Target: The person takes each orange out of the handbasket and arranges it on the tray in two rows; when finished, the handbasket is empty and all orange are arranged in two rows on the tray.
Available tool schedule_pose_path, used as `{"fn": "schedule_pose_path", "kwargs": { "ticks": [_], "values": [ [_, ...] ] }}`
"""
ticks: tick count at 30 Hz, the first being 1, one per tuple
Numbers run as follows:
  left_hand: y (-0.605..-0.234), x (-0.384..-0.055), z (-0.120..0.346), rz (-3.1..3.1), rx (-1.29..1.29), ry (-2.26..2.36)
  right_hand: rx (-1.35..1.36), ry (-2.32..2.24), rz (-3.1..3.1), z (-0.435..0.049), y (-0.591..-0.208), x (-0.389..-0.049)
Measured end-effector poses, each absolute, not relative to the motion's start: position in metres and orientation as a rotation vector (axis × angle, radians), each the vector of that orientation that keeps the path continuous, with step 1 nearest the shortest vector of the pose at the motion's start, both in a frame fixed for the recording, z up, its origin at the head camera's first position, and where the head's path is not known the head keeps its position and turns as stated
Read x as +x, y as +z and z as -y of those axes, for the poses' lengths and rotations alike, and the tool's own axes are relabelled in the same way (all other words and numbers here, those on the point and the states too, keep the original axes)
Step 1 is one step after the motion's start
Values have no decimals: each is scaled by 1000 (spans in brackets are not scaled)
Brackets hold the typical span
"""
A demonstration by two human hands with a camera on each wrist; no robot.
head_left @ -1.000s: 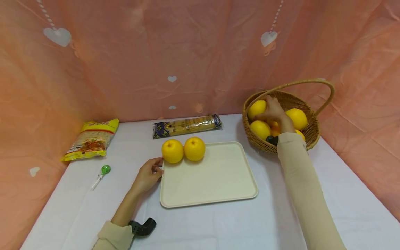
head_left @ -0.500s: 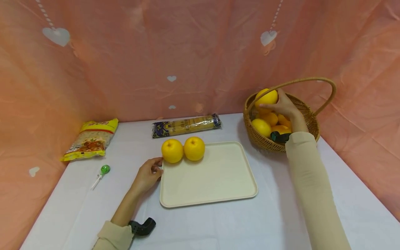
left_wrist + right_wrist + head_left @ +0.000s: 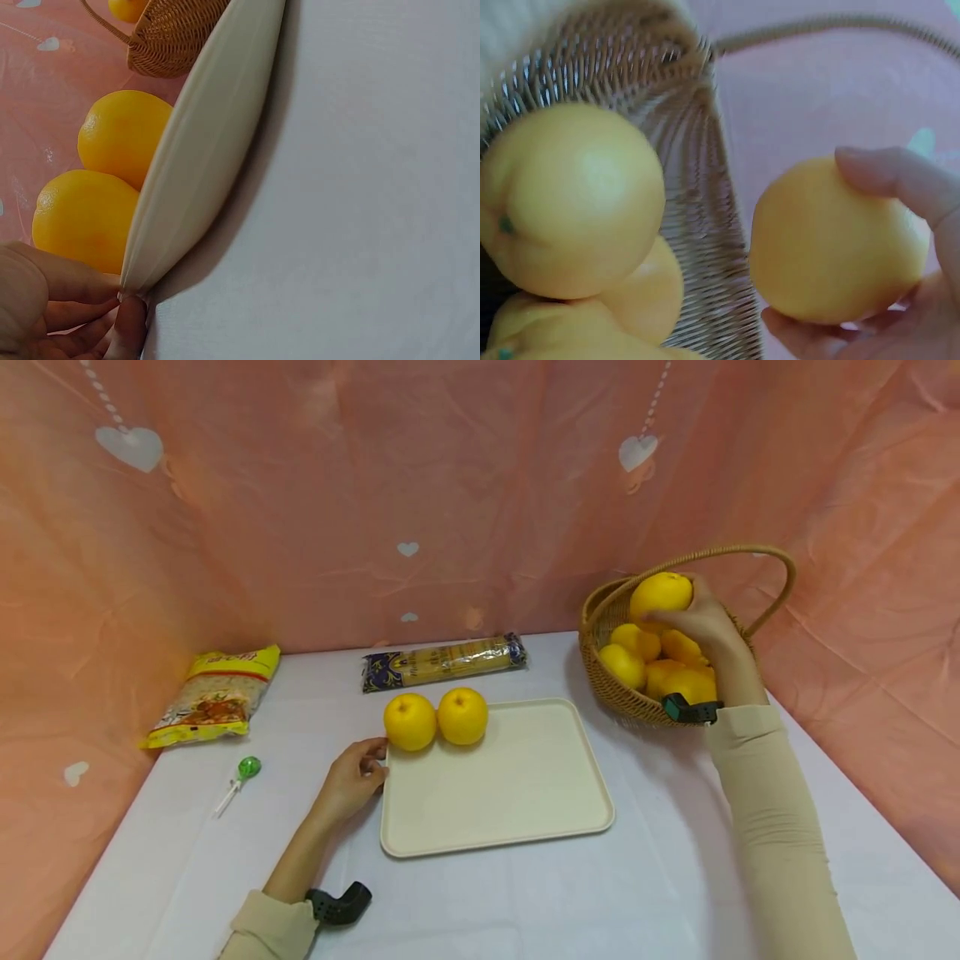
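Note:
My left hand [image 3: 351, 781] pinches the left edge of a cream rectangular tray [image 3: 502, 793] between thumb and fingers; the left wrist view shows the grip close up. On the tray's far left corner, two yellow oranges [image 3: 409, 722] sit side by side. My right hand [image 3: 708, 618] holds another orange [image 3: 660, 596] above the wicker basket [image 3: 615, 695], under its arched handle. Thumb and fingers curl round the fruit in the right wrist view. Several more oranges [image 3: 574, 199] and other yellow fruit lie inside the basket, partly hidden by my right hand and wrist.
A long packet of noodles or pasta [image 3: 446, 663] lies behind the tray. At the left are a yellow-edged food bag [image 3: 217, 693] and a green lollipop [image 3: 248, 768]. Pink curtain [image 3: 480, 493] encloses the back and sides of the white-covered table [image 3: 450, 910].
My right hand has lifted an orange from the basket's left side, up and rightward, uncovering more of the fruit below. My left hand stays at the tray edge.

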State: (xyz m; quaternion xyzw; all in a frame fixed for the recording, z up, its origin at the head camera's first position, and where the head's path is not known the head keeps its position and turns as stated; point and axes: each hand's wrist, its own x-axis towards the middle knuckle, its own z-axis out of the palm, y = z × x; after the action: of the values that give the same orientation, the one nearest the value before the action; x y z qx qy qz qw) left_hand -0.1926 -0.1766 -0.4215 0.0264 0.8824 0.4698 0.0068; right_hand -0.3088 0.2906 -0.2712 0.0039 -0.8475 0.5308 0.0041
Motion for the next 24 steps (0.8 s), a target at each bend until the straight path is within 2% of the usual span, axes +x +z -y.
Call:
{"fn": "schedule_pose_path", "kwargs": {
  "ticks": [5,6,14,24],
  "values": [
    [-422,-191,177,-2761,82,1475,40,1522,2687,-287,-266,-288],
    [-422,-191,178,-2769,82,1465,28,1381,2705,-285,-264,-284],
    [-420,-190,181,-2729,74,1519,101,1325,2686,-276,-260,-249],
    [-421,-190,181,-2737,92,1511,420,1471,2480,-232,-292,-219]
  ]
}}
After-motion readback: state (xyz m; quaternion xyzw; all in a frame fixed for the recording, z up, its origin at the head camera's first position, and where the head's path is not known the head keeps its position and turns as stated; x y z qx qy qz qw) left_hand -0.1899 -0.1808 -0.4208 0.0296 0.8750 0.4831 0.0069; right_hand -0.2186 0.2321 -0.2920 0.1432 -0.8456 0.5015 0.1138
